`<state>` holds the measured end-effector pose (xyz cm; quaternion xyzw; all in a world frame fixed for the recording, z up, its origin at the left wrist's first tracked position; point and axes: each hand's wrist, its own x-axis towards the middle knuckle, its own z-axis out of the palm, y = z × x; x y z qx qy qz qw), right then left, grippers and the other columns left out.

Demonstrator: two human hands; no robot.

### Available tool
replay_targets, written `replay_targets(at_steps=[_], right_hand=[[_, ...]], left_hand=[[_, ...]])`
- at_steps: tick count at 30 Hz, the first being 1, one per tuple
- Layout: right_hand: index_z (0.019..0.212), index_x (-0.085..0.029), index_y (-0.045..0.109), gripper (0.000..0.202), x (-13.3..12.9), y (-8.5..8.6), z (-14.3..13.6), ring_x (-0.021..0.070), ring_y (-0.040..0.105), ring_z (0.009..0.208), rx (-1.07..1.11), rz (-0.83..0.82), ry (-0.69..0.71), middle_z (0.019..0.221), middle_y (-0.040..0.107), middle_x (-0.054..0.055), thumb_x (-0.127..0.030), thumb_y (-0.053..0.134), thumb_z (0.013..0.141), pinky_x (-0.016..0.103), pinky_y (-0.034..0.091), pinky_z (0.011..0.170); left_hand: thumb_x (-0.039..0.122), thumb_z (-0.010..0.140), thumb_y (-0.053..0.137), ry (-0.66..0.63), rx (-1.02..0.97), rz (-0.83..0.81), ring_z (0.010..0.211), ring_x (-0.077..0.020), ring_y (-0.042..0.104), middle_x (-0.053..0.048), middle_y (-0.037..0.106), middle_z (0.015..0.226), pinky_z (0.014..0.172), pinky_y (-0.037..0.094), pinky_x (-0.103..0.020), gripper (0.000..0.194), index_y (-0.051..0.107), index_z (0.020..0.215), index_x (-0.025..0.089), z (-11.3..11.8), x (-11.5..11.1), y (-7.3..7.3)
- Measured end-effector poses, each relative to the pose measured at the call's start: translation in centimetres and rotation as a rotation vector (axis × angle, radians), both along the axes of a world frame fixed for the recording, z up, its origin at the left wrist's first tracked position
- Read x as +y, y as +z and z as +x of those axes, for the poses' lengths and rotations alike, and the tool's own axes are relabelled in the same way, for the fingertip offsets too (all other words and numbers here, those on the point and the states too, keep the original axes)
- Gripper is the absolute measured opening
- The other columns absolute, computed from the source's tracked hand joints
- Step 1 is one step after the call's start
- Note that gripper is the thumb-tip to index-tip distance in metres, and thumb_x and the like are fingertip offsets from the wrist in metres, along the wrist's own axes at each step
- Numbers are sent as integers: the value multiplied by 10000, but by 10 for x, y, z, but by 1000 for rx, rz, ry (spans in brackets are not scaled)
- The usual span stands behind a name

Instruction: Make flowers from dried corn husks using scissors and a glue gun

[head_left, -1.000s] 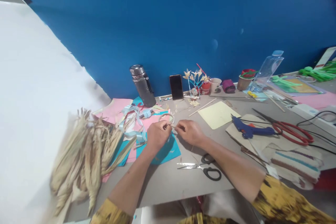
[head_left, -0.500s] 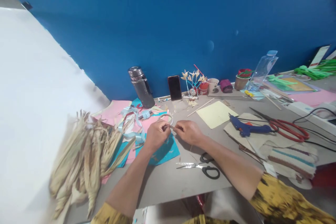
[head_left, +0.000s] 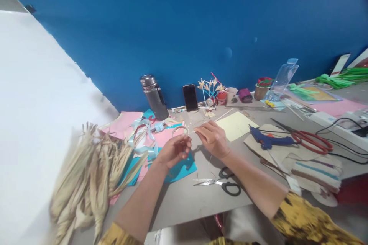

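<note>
My left hand (head_left: pixel 176 151) is over the blue sheet (head_left: pixel 181 170), palm turned partly up, fingers curled; anything between them is too small to name. To its right my right hand (head_left: pixel 213 138) has its thumb and fingers pinched together, and what they hold is too small to make out. The hands are apart. Just behind my left hand lies a roll of tape (head_left: pixel 180 128). Black-handled scissors (head_left: pixel 214 182) lie in front of the hands. Dried corn husks (head_left: pixel 99 176) are heaped at the left, beside light blue ribbon (head_left: pixel 143 148).
A flask (head_left: pixel 155 97), a phone (head_left: pixel 190 97) and husk flowers (head_left: pixel 211 88) stand along the wall. A yellow sheet (head_left: pixel 236 125), blue glue gun (head_left: pixel 270 139), red-handled shears (head_left: pixel 312 141) and folded cloth (head_left: pixel 316 172) lie to the right.
My hands have come apart; the right has moved slightly up and to the right, while the left has rolled palm-up and its fingers have loosened. The view has shifted slightly.
</note>
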<state>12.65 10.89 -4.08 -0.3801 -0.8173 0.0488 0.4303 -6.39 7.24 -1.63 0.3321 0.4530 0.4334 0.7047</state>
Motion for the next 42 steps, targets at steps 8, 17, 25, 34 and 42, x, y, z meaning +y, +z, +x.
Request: replay_targets(at_steps=[8, 17, 25, 34, 42], right_hand=[[972, -183, 732, 333, 10, -3, -8, 169, 568, 695, 659, -821, 217, 907, 721, 85, -470, 610, 854, 284, 452, 603], [601, -167, 603, 417, 5, -6, -17, 63, 341, 492, 969, -1133, 389, 545, 497, -42, -496, 858, 595, 195, 237, 443], [591, -162, 614, 406, 2, -7, -19, 66, 376, 498, 957, -1173, 401, 545, 504, -35, -491, 852, 595, 188, 243, 431], [598, -149, 615, 375, -5, -5, -27, 54, 401, 484, 1064, -1332, 499, 567, 599, -11, -398, 890, 546, 191, 271, 444], [619, -157, 601, 393, -5, -6, -22, 62, 407, 494, 1053, -1243, 496, 529, 514, -47, -427, 886, 607, 190, 315, 462]], left_hand=[[385, 620, 833, 260, 148, 266, 494, -75, 511, 22, 595, 611, 481, 389, -200, 326, 601, 691, 168, 12, -7, -5], [345, 674, 723, 260, 289, 255, 495, -98, 538, -16, 632, 617, 490, 384, -223, 213, 670, 714, 143, 9, -5, -12], [423, 654, 825, 192, 108, 253, 558, -96, 521, 17, 570, 643, 530, 406, -222, 338, 648, 741, 148, 19, -7, -14], [266, 646, 853, 106, -160, 261, 574, -85, 478, 11, 577, 642, 570, 410, -225, 370, 503, 591, 158, 21, -8, -20], [367, 668, 862, 115, -112, 260, 608, -107, 539, 8, 587, 676, 594, 435, -240, 348, 590, 705, 154, 23, -11, -16]])
